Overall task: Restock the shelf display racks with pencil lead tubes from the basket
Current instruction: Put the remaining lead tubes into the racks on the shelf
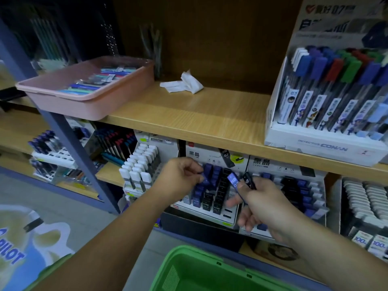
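The left hand (180, 177) has its grip pinched on a purple tube (205, 180) that stands among others in the display rack (210, 155). Just right of that grip, the right hand (264, 200) is clamped on two loose tubes (233, 181), one blue and one black, which stick up above its fingers. The green basket (189, 267) sits below both grips, nearer the person.

Your view's dim overall; far left corner goes near black. Soft light from above brightens the wooden shelf (189, 116). Your right hand (264, 204) smears with motion blur. Edges bow, wide-angle distortion.
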Demonstrator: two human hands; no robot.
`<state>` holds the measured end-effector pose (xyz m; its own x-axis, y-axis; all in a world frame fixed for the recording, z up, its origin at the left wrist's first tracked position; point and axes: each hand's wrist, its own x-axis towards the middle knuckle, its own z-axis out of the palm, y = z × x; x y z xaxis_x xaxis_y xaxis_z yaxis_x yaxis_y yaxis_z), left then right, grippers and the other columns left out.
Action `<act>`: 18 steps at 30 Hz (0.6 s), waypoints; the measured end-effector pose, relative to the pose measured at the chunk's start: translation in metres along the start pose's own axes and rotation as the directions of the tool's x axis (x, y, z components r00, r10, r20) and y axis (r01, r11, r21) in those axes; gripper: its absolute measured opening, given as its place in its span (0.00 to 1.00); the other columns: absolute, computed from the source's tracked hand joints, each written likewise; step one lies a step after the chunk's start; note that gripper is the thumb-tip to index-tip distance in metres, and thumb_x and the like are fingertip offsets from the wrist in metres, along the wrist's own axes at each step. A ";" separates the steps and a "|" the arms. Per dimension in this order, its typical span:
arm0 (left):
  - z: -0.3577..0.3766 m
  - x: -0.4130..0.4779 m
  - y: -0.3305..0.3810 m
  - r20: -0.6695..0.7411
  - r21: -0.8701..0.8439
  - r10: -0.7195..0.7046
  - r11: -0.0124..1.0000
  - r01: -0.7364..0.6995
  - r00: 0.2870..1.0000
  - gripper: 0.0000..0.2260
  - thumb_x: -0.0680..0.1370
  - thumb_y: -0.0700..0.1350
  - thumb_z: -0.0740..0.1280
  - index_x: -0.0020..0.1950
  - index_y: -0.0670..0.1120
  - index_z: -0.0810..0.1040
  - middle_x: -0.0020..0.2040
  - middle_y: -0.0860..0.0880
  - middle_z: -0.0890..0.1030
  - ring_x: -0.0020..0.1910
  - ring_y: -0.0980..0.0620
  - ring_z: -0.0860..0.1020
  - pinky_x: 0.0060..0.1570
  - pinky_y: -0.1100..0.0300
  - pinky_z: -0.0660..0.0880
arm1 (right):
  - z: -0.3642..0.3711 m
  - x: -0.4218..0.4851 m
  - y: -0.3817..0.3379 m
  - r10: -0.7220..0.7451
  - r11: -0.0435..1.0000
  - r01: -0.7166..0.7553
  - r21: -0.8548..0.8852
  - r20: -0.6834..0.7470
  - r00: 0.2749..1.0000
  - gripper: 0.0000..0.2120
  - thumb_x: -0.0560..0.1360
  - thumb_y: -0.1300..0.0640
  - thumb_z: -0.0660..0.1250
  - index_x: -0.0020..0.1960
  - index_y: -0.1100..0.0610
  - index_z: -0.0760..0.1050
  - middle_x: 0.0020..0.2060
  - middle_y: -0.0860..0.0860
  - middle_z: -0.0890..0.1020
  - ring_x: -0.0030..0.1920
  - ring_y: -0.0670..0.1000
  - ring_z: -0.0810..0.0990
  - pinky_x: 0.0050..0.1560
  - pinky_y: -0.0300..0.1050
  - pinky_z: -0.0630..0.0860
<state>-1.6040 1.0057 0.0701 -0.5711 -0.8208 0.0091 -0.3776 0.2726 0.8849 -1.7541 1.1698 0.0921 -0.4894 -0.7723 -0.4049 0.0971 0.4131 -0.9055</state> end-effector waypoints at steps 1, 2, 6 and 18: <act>0.004 0.001 -0.002 0.029 0.074 0.035 0.997 -0.037 0.999 0.07 0.76 0.37 0.77 0.43 0.48 0.83 0.37 0.54 0.83 0.33 0.65 0.79 0.38 0.69 0.77 | -0.001 0.000 0.002 0.003 1.000 -0.003 -0.005 0.011 1.000 0.25 0.86 0.53 0.60 0.80 0.56 0.57 0.40 0.57 0.87 0.25 0.56 0.77 0.24 0.45 0.73; 0.007 0.003 -0.005 0.049 0.144 0.072 0.986 -0.078 0.996 0.06 0.76 0.38 0.76 0.44 0.49 0.84 0.39 0.55 0.84 0.35 0.65 0.80 0.39 0.69 0.77 | -0.003 0.000 0.004 0.008 1.000 -0.008 -0.008 0.019 1.000 0.25 0.86 0.53 0.60 0.80 0.56 0.57 0.41 0.57 0.87 0.25 0.56 0.77 0.24 0.45 0.73; 0.011 0.010 -0.012 0.114 0.304 0.176 0.931 -0.203 0.978 0.05 0.77 0.40 0.75 0.50 0.49 0.88 0.44 0.55 0.86 0.42 0.59 0.83 0.45 0.66 0.78 | -0.004 0.002 0.009 0.012 1.000 -0.011 -0.022 0.047 0.999 0.26 0.86 0.53 0.60 0.80 0.58 0.56 0.42 0.57 0.87 0.25 0.55 0.77 0.24 0.44 0.72; 0.026 0.019 -0.014 0.280 0.410 0.324 0.811 -0.418 0.904 0.11 0.78 0.34 0.70 0.54 0.45 0.88 0.50 0.51 0.79 0.51 0.52 0.79 0.54 0.65 0.73 | -0.013 0.000 0.006 0.050 0.995 -0.060 0.078 0.126 0.991 0.22 0.86 0.55 0.61 0.76 0.59 0.59 0.45 0.59 0.87 0.26 0.55 0.76 0.25 0.44 0.72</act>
<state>-1.6288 0.9993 0.0460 -0.8424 -0.5130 0.1650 -0.3663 0.7697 0.5228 -1.7648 1.1787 0.0885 -0.3708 -0.8053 -0.4627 0.1940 0.4201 -0.8865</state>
